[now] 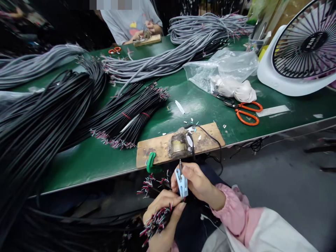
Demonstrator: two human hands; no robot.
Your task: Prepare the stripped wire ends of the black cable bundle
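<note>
My left hand (165,213) is closed around a bundle of thin black cables (159,220) with red, white and teal wire ends, just past the table's front edge. One cable end is pinched between its thumb and forefinger. My right hand (195,180) grips a light blue clothespin (181,182), with a dark, pointed metal tip sticking up from it. The clothespin's lower end is close to the pinched cable end; whether they touch I cannot tell. More cable ends (148,183) show behind my left hand.
A wooden board (154,148) with a green clamp (151,162) and a worn metal block (180,145) lies at the table edge. Black cables (52,115), grey cables (147,64), orange-handled scissors (248,112), a plastic bag (223,64) and a fan (294,56) surround it. A person (133,21) sits opposite.
</note>
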